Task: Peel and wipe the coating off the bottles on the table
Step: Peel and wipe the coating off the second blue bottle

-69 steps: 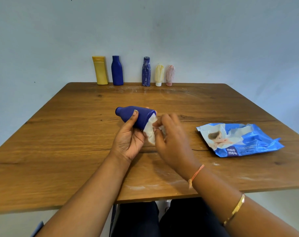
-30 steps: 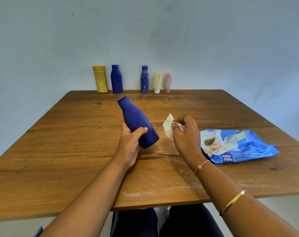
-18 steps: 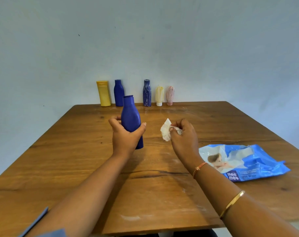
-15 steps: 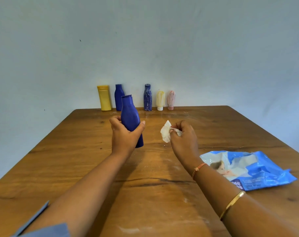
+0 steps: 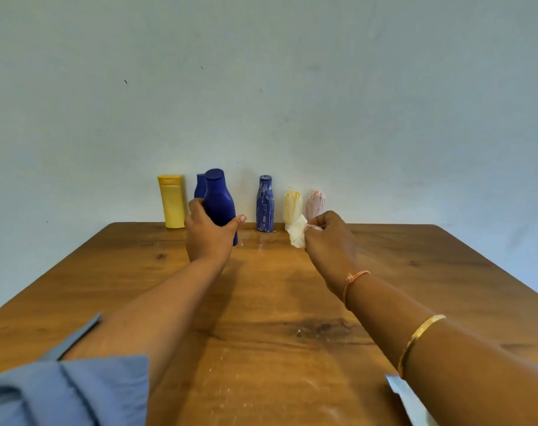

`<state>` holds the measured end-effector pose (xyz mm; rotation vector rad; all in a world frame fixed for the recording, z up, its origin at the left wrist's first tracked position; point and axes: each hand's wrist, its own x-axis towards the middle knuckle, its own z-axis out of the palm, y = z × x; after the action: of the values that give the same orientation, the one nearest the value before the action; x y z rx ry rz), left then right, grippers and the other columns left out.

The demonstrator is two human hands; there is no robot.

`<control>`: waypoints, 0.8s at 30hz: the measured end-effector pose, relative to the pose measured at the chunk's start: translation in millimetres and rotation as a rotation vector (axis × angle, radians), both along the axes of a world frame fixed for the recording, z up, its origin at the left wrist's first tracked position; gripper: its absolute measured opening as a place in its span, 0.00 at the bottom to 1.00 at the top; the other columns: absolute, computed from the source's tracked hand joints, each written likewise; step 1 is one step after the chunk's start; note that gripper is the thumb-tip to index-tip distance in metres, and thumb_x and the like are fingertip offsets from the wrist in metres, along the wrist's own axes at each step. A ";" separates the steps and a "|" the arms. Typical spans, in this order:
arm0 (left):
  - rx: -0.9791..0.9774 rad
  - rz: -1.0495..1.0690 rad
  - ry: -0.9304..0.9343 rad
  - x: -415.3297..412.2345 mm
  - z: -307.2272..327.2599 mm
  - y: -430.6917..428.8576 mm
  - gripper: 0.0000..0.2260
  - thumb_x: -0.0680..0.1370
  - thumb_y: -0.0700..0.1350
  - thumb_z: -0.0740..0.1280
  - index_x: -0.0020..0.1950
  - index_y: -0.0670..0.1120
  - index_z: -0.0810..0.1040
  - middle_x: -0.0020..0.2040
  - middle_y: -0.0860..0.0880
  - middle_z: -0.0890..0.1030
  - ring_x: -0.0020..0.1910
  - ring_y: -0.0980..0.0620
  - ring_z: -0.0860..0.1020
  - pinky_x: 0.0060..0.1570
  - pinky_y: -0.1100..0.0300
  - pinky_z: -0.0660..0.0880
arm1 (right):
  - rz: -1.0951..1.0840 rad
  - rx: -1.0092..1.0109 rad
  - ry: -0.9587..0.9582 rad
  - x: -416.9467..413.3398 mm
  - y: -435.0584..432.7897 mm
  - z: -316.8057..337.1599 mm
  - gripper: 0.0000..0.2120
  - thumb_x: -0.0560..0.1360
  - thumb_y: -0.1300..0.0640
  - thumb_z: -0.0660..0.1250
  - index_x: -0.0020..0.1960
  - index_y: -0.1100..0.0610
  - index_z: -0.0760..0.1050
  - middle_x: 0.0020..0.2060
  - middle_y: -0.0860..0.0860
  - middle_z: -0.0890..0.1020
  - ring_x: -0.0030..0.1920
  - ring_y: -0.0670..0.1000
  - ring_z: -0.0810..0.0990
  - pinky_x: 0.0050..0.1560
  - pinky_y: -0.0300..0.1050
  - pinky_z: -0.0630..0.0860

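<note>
Broadly: grained wooden table (image 5: 277, 302), flecked with white dust. Left hand (image 5: 207, 238) wraps a smooth, matte dark-blue bottle (image 5: 219, 204), shouldered and round-capped, upright at 12 o'clock near the far edge; base contact unclear. Right hand (image 5: 330, 241), 1 o'clock, fingers curled. Back row against the wall: flat yellow bottle (image 5: 171, 201), white-streaked blue bottle (image 5: 265, 204), cream tube (image 5: 292, 204) and pink tube (image 5: 315, 202), both ribbed with coating. Smallest: crumpled white wipe (image 5: 296, 233), pinched in the right fingertips.

Centre frame: smooth blue bottle (image 5: 220, 204) upright in left hand (image 5: 207, 238); streaked blue bottle (image 5: 265, 207), cream bottle (image 5: 292, 206), pink bottle (image 5: 315, 204) upright to its right.
</note>
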<state>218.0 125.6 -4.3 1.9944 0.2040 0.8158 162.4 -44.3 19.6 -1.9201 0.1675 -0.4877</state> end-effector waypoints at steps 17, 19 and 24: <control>0.118 0.075 0.083 119.2 -31.4 -10.0 0.32 0.67 0.55 0.75 0.63 0.44 0.65 0.59 0.43 0.74 0.55 0.42 0.76 0.48 0.51 0.74 | 0.039 -0.151 0.064 91.4 -5.4 -51.6 0.11 0.74 0.66 0.61 0.55 0.60 0.73 0.56 0.55 0.77 0.48 0.50 0.72 0.48 0.44 0.74; 0.130 0.084 0.108 126.2 -33.1 -12.5 0.32 0.68 0.55 0.74 0.63 0.43 0.64 0.59 0.43 0.73 0.55 0.42 0.76 0.47 0.51 0.74 | 0.043 -0.169 0.061 96.1 -5.5 -55.3 0.11 0.74 0.65 0.61 0.55 0.59 0.73 0.56 0.55 0.77 0.49 0.51 0.72 0.50 0.47 0.75; 0.136 0.105 0.124 141.5 -38.4 -14.0 0.32 0.68 0.54 0.74 0.65 0.43 0.64 0.61 0.43 0.73 0.56 0.42 0.76 0.46 0.53 0.73 | 0.064 -0.227 0.061 105.7 -8.3 -63.2 0.13 0.74 0.65 0.62 0.58 0.60 0.73 0.55 0.55 0.77 0.50 0.50 0.71 0.50 0.43 0.72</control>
<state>359.6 111.6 -42.7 2.1796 0.3352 0.7896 268.1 -52.6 -43.5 -2.1562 0.0929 -0.4199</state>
